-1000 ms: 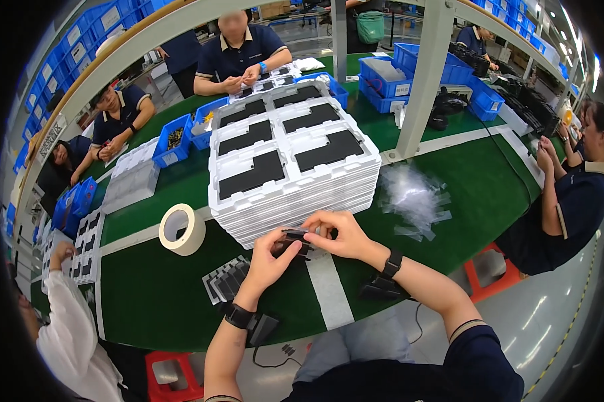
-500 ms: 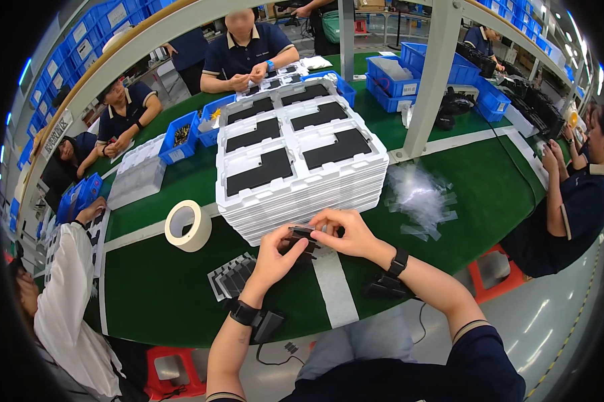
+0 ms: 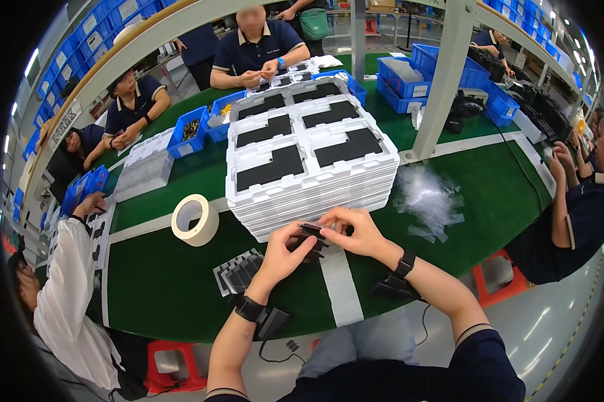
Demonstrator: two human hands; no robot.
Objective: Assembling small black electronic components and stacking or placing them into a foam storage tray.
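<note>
My left hand (image 3: pixel 282 256) and my right hand (image 3: pixel 357 234) meet just in front of the stack of white plastic trays (image 3: pixel 315 201). Between their fingertips they pinch a small flat black piece (image 3: pixel 309 230); its exact kind is too small to make out. Several dark small pieces (image 3: pixel 320 246) show below it, partly hidden by my fingers. Left of my left wrist, a row of overlapping dark strips with pale ends (image 3: pixel 240 271) lies on the green table (image 3: pixel 161 288). Black L-shaped flat parts (image 3: pixel 270 167) fill the pockets of the top tray.
A roll of cream tape (image 3: pixel 208 224) stands left of the trays. Clear film strips (image 3: pixel 428 201) are heaped to their right, near a metal post (image 3: pixel 442 87). Blue bins (image 3: pixel 189 137) line the far side. Other people sit around the table.
The whole view has shifted slightly, moving the scene a little to the right. My hands stay together on the black piece, which now shows tilted more toward me.
</note>
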